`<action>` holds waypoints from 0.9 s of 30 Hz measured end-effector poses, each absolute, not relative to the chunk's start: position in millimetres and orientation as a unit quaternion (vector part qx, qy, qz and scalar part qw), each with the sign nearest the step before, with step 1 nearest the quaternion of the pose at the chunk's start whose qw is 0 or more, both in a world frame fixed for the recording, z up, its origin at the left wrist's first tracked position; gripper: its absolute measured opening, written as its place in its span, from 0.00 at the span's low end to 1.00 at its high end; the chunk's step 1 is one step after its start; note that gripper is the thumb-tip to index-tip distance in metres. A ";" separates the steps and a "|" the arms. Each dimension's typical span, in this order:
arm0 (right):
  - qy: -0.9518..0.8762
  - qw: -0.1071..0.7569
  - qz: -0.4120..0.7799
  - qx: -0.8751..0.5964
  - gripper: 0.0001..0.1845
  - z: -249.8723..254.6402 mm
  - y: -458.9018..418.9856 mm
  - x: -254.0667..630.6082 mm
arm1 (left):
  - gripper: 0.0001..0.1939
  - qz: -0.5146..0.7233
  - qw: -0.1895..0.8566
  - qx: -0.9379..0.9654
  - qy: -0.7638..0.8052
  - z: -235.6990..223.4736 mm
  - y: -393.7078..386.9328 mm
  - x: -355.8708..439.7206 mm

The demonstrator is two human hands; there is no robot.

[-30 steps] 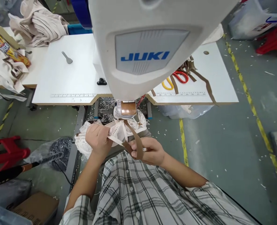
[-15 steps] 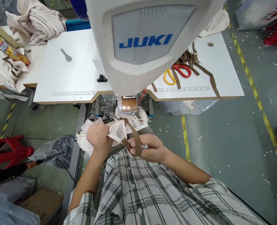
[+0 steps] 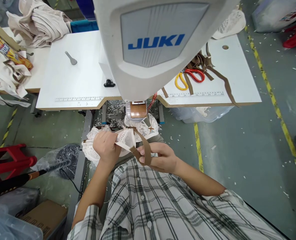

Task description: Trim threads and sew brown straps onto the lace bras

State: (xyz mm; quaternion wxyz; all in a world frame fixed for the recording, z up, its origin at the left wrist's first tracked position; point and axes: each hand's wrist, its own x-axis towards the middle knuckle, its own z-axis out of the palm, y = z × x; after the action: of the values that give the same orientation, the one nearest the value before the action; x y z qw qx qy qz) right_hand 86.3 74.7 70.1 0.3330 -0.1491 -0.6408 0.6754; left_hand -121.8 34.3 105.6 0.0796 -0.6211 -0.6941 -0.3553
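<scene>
A white lace bra point(image 3: 126, 137) lies across my lap, partly under the sewing head, with more of its lace bunched at the left. My left hand point(image 3: 105, 146) is closed on the edge of one cup. My right hand point(image 3: 161, 158) pinches a brown strap point(image 3: 146, 149), which loops up from the cup and back between my fingers. The strap's short end touches the cup's lower corner. Just beyond both hands is the copper-coloured front point(image 3: 138, 110) of the sewing machine point(image 3: 142, 76).
Scissors point(image 3: 181, 82) with red and yellow handles lie beside brown strap scraps point(image 3: 223, 77) on the white table point(image 3: 80, 80). A small grey tool point(image 3: 71, 58) is on its left half. Folded beige fabric point(image 3: 42, 25) is stacked behind. A red stool point(image 3: 12, 161) stands at left.
Almost nothing differs. Both hands keep their grip on the bra and the brown strap; the camera view has shifted very slightly.
</scene>
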 end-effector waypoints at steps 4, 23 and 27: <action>-0.652 0.347 0.657 -0.154 0.13 71.6 76.2 85.7 | 0.28 -0.350 0.072 -0.624 -0.695 105.7 33.5 -121.3; -0.633 0.370 0.646 -0.214 0.13 71.1 82.3 86.9 | 0.19 -0.382 -0.119 -0.529 -0.749 114.9 24.4 -120.7; -0.430 0.196 0.838 -0.271 0.28 36.6 73.4 88.2 | 0.20 -0.478 -0.504 -0.267 -0.668 128.0 10.7 -115.7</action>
State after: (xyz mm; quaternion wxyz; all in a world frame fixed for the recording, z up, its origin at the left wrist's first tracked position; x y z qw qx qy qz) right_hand 88.2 73.4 36.6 0.1963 -0.2715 -0.4299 0.8384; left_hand -115.7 10.7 128.0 -0.5036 -0.2671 -0.6680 -0.4784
